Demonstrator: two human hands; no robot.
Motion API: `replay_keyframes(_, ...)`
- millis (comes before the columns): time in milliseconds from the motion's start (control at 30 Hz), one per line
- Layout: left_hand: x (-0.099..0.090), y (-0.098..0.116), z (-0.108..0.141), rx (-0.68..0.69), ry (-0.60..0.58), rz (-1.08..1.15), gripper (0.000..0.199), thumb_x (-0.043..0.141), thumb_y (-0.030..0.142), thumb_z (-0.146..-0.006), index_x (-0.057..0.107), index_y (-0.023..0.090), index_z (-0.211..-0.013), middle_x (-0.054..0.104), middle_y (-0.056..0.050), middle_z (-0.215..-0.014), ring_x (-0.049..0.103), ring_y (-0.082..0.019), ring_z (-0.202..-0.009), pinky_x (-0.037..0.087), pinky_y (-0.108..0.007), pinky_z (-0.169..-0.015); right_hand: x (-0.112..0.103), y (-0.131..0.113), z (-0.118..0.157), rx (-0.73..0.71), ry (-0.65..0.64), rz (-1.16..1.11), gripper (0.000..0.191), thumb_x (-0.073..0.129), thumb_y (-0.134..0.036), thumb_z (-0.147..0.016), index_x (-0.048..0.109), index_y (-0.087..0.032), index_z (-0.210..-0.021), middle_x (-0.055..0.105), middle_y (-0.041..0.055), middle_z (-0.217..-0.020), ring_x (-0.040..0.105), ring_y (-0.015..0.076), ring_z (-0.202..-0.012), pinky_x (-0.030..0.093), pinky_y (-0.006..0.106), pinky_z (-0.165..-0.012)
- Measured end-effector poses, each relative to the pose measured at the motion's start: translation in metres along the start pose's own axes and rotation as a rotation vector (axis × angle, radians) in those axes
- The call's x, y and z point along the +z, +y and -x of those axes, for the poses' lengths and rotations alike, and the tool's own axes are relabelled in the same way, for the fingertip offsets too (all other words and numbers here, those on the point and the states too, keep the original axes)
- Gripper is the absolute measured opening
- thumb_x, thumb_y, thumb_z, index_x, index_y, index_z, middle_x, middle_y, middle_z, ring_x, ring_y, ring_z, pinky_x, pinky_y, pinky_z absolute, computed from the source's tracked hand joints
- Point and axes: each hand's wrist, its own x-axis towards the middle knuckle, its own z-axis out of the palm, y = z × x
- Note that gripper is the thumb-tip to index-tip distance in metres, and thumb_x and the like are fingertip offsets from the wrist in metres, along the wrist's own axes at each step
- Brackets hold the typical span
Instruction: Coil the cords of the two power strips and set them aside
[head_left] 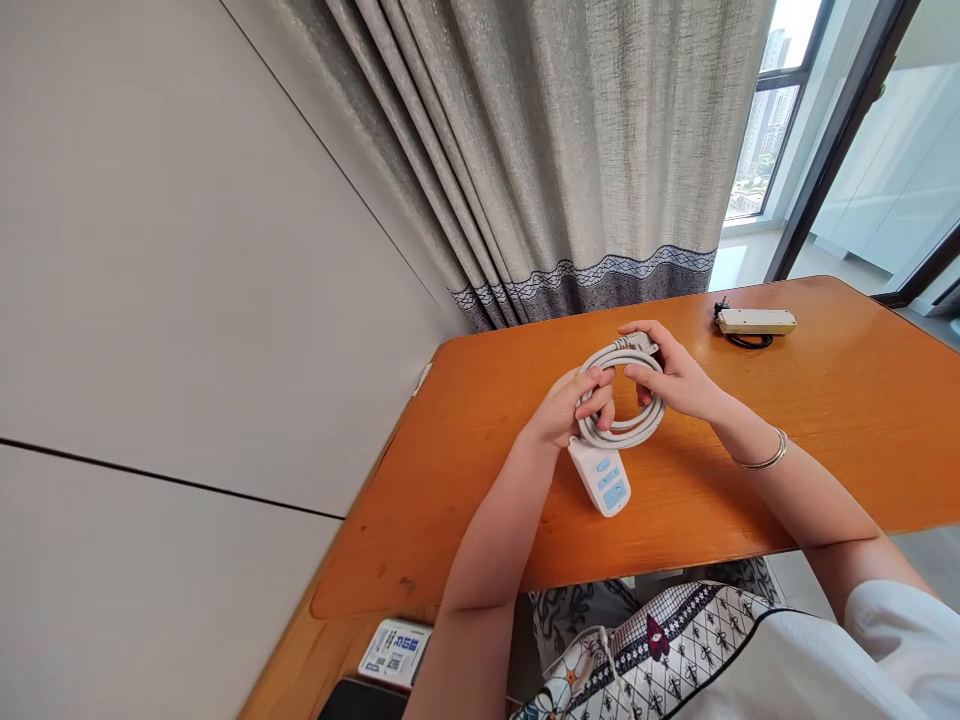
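Observation:
A white power cord (637, 436) is wound into a round coil above the wooden table (465, 450). My left hand (574, 405) is closed around the coil's left side. On the opposite side, my right hand (667, 375) grips the coil at its upper right, with the thumb on the loops and the fingers by the plug (637, 342). Below the coil hangs or rests a white power strip (601, 478) with pale blue sockets; whether it touches the table I cannot tell.
Another power strip (757, 321), cream-coloured with a black cord and plug, lies at the table's far right. Grey curtains (600, 150) hang behind the table, and a pale wall panel (187, 250) borders its left. A white printed box (395, 650) sits below the front left edge.

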Motion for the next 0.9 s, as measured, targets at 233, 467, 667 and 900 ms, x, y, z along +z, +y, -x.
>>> replay_keyframes(233, 0.001, 0.009, 0.000, 0.037, 0.223, -0.318, 0.054, 0.076, 0.058, -0.072, 0.054, 0.017, -0.099, 0.059, 0.005, -0.063, 0.069, -0.014, -0.061, 0.050, -0.020, -0.053, -0.005, 0.001, -0.003, 0.030, 0.005, 0.139, 0.050, 0.068, -0.044, -0.086, 0.045, -0.023, -0.124, 0.054, -0.0072, -0.074, 0.054, 0.0076, -0.047, 0.044, 0.021, -0.043)
replay_keyframes(467, 0.006, 0.010, 0.007, -0.002, 0.179, -0.334, 0.049, 0.072, 0.063, -0.074, 0.054, 0.017, -0.083, 0.047, 0.009, -0.053, 0.055, -0.008, -0.045, 0.050, -0.022, -0.050, -0.004, -0.003, 0.000, 0.051, -0.043, 0.183, 0.050, 0.071, -0.042, -0.084, 0.048, -0.024, -0.124, 0.054, -0.0073, -0.070, 0.050, 0.0082, -0.046, 0.042, 0.021, -0.042)
replay_keyframes(667, 0.012, 0.008, -0.005, 0.178, 0.411, -0.034, 0.047, 0.075, 0.059, -0.073, 0.054, 0.017, -0.073, 0.032, 0.013, -0.045, 0.032, -0.003, -0.035, 0.045, -0.019, -0.046, 0.004, 0.019, -0.010, 0.075, 0.101, -0.259, 0.079, 0.042, -0.082, -0.082, 0.041, -0.029, -0.139, 0.066, 0.0036, -0.102, 0.067, 0.0166, -0.072, 0.053, 0.030, -0.063)
replay_keyframes(900, -0.001, 0.016, -0.015, 0.596, 0.871, 0.247, 0.033, 0.056, 0.047, -0.095, 0.050, 0.019, -0.077, 0.030, 0.012, -0.048, 0.034, -0.004, -0.039, 0.047, -0.017, -0.055, 0.018, 0.054, -0.010, 0.238, -0.363, 0.032, 0.077, 0.067, -0.073, -0.071, 0.054, -0.017, -0.122, 0.067, 0.0109, -0.112, 0.063, 0.0217, -0.097, 0.050, 0.034, -0.082)
